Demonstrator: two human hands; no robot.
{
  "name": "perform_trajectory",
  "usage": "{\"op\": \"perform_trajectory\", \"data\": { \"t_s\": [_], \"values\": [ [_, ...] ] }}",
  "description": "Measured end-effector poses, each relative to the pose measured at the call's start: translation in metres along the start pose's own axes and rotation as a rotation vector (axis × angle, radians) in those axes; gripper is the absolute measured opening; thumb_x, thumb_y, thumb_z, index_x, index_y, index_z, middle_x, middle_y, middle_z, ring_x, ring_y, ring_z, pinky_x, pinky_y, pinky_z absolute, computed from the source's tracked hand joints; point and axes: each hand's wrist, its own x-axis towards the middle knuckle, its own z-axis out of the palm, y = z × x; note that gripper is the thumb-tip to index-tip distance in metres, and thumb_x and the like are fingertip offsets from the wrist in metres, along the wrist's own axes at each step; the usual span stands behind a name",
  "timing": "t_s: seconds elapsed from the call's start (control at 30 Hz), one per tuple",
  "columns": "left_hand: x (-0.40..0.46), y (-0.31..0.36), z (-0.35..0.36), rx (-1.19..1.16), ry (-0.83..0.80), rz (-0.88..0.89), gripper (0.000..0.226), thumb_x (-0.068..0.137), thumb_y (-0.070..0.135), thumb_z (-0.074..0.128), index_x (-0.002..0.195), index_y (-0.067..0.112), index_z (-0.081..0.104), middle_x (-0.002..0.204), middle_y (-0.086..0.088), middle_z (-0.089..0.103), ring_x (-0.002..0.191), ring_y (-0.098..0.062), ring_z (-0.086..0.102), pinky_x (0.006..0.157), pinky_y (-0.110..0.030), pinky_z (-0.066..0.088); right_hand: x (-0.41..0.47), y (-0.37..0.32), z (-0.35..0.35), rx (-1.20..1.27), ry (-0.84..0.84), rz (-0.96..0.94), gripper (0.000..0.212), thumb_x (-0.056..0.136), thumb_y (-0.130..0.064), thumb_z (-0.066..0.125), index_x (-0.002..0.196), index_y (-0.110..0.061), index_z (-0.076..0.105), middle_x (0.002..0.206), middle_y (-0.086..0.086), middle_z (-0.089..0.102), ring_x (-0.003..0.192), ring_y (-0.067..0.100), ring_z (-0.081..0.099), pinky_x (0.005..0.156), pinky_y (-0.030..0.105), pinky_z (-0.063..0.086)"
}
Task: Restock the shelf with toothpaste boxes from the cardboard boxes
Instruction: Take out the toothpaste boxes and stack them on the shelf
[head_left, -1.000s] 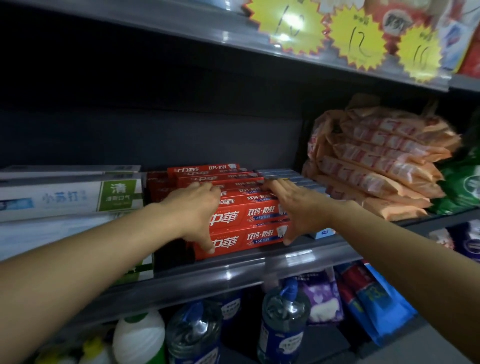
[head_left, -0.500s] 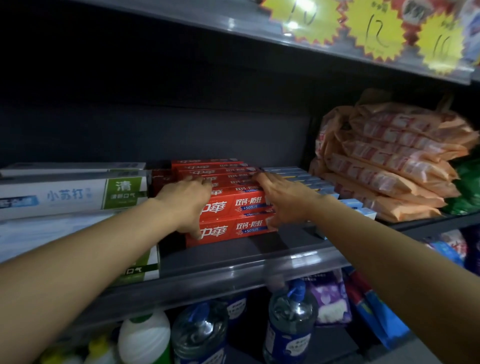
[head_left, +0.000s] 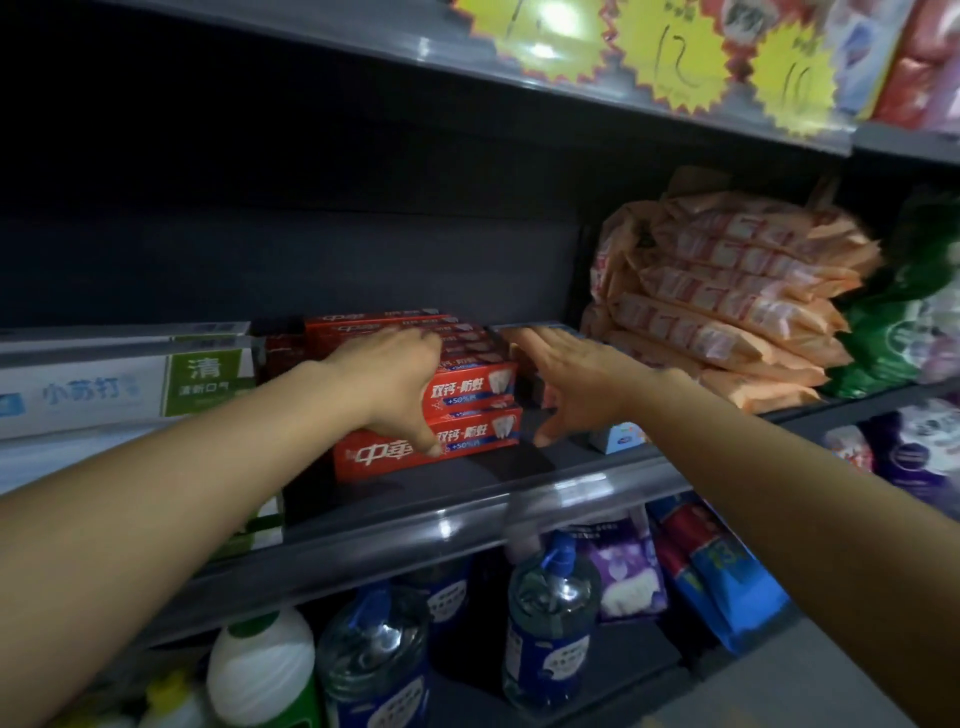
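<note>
The stack of red cardboard toothpaste boxes (head_left: 470, 402) sits mid-shelf. The left hand (head_left: 387, 382) rests on it, fingers straight; the right hand (head_left: 569, 376), spread wide, holds nothing. An uneven push could skew or topple the stack.

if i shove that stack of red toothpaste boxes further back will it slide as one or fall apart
The red toothpaste boxes look stiff and flat-sided, so they probably slide rather than roll. Stacked loose, the upper ones may shift separately. The left hand resting on the stack likely helps keep them together.
</note>
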Motion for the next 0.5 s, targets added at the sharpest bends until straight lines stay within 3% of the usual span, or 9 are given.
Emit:
{"op": "perform_trajectory", "data": {
  "t_s": [0.17,0.37,0.5],
  "values": [
    [0.017,0.084,0.000,-0.095,0.109,0.242,0.084,0.057,0.058,0.081,0.120,0.014,0.047,0.127,-0.007,0.053,0.117,-0.026,0.050,0.097,-0.036,0.044,-0.071,0.027,-0.004,-0.058,0.019,0.094,0.101,0.071,-0.048,0.076,0.148,-0.012,0.020,0.142,0.005,0.035,0.133,0.024,0.035,0.106,0.035,0.034],
    [0.014,0.192,0.024,-0.181,0.082,0.435,0.074,0.062,0.052,0.081,0.115,0.015,0.045,0.126,-0.007,0.051,0.119,-0.027,0.048,0.094,-0.036,0.044,-0.188,0.058,0.008,-0.095,-0.042,0.242,0.091,0.069,-0.040,0.078,0.141,-0.007,0.032,0.139,0.011,0.039,0.126,0.028,0.042,0.098,0.037,0.038],
    [-0.002,0.260,0.051,-0.249,0.014,0.530,0.058,0.064,0.047,0.080,0.093,0.021,0.038,0.114,-0.006,0.054,0.111,-0.027,0.051,0.086,-0.037,0.044,-0.275,0.065,0.041,-0.088,-0.192,0.392,0.087,0.069,-0.040,0.076,0.139,-0.010,0.034,0.136,0.007,0.043,0.126,0.026,0.044,0.097,0.035,0.040]
  ]
}}
